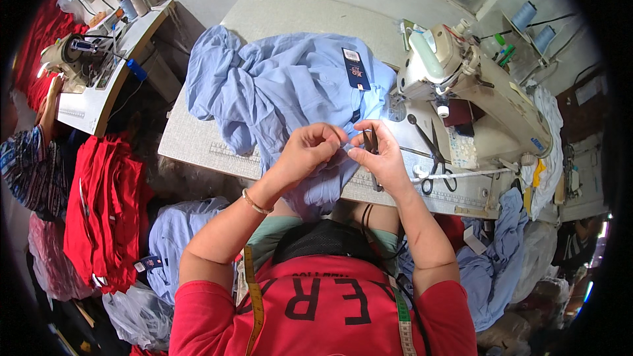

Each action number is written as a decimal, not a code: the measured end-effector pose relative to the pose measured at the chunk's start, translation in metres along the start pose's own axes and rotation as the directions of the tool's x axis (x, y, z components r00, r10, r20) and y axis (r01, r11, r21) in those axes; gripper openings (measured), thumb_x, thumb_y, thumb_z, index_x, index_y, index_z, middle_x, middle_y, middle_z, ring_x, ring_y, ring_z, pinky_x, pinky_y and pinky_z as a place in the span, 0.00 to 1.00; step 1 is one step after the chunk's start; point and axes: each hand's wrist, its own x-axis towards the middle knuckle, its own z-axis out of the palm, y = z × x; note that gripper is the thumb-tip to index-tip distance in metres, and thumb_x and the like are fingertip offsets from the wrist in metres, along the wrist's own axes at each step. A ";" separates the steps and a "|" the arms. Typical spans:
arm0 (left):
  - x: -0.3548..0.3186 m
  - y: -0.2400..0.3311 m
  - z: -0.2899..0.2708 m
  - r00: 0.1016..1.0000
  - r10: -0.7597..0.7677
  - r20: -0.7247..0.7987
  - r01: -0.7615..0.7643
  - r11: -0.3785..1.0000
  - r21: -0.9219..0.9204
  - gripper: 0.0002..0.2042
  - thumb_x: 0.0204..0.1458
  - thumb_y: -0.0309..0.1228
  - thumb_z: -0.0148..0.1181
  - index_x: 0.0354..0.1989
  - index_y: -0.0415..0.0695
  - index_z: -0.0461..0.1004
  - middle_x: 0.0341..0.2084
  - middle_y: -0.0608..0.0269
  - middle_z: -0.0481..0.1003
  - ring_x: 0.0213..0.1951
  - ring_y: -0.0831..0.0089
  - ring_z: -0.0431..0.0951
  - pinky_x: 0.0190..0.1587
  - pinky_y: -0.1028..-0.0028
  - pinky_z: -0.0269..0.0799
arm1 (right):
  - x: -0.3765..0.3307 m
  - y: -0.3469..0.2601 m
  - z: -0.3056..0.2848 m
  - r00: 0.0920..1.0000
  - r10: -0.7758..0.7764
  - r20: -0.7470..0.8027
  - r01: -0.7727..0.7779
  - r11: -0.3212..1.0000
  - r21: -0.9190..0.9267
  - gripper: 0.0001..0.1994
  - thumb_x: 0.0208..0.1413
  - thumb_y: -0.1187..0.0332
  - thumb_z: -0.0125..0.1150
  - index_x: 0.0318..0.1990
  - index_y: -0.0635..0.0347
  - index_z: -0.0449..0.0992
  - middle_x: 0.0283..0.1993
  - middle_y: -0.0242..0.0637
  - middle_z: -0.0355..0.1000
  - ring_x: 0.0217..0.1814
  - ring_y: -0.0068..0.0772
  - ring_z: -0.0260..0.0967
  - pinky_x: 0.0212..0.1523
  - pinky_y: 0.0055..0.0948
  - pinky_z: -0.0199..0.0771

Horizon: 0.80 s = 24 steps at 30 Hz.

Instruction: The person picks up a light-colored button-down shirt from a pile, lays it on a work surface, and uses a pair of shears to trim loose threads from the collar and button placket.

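A light blue garment [277,79] lies bunched over the sewing table, and part of it hangs off the front edge towards my lap. My left hand [314,148] is closed in a pinch at the garment's near part; what sits between its fingertips is too small to make out. Close beside it, my right hand [386,161] holds a small pair of black thread snips [370,144], blades pointing away from me. A dark hang tag [355,69] rests on the cloth just beyond both hands.
At the right stands a sewing machine [475,79]. Large black scissors [435,155] lie on the table before it. Red garments [105,211] hang at the left, near another person's arm [49,105] at a second machine [69,59]. More blue cloth [488,270] is heaped at lower right.
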 end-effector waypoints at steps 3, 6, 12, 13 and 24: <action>-0.001 -0.010 0.006 0.961 0.274 0.021 -0.275 0.957 0.095 0.04 0.51 0.21 0.50 0.26 0.39 0.68 0.31 0.67 0.71 0.25 0.83 0.66 0.28 0.83 0.62 | 0.001 -0.005 0.001 0.987 0.152 0.054 -0.158 0.976 0.147 0.19 0.46 0.76 0.62 0.46 0.59 0.63 0.33 0.28 0.67 0.23 0.11 0.57 0.21 0.11 0.56; -0.005 -0.009 0.013 0.901 0.411 0.137 -0.434 0.849 0.301 0.02 0.49 0.18 0.48 0.27 0.38 0.66 0.31 0.64 0.70 0.24 0.78 0.67 0.28 0.79 0.63 | 0.000 -0.004 -0.001 0.957 0.237 0.169 -0.280 0.905 0.320 0.18 0.46 0.75 0.62 0.45 0.59 0.63 0.32 0.28 0.66 0.21 0.12 0.56 0.20 0.12 0.55; -0.010 0.018 0.008 0.825 0.230 0.515 -0.563 0.264 0.783 0.12 0.41 0.20 0.53 0.37 0.38 0.63 0.26 0.54 0.67 0.24 0.60 0.72 0.25 0.67 0.68 | -0.004 -0.008 -0.001 0.947 0.302 0.113 -0.318 0.932 0.172 0.17 0.47 0.76 0.60 0.44 0.59 0.63 0.34 0.30 0.66 0.22 0.12 0.56 0.19 0.12 0.55; -0.015 0.018 0.012 0.796 0.202 0.571 -0.594 0.078 0.801 0.16 0.42 0.24 0.54 0.41 0.38 0.60 0.26 0.53 0.67 0.26 0.55 0.73 0.25 0.63 0.68 | -0.004 -0.012 0.001 0.951 0.301 0.070 -0.307 0.946 0.103 0.17 0.47 0.76 0.59 0.44 0.59 0.63 0.34 0.30 0.66 0.22 0.12 0.56 0.19 0.12 0.55; 0.000 0.028 -0.015 0.987 0.158 0.009 -0.133 0.795 0.592 0.04 0.52 0.25 0.53 0.30 0.38 0.66 0.26 0.69 0.66 0.24 0.86 0.60 0.25 0.83 0.58 | -0.010 -0.011 -0.009 0.987 0.161 0.030 -0.163 0.983 0.090 0.20 0.46 0.74 0.62 0.47 0.58 0.62 0.37 0.30 0.68 0.27 0.11 0.60 0.22 0.11 0.59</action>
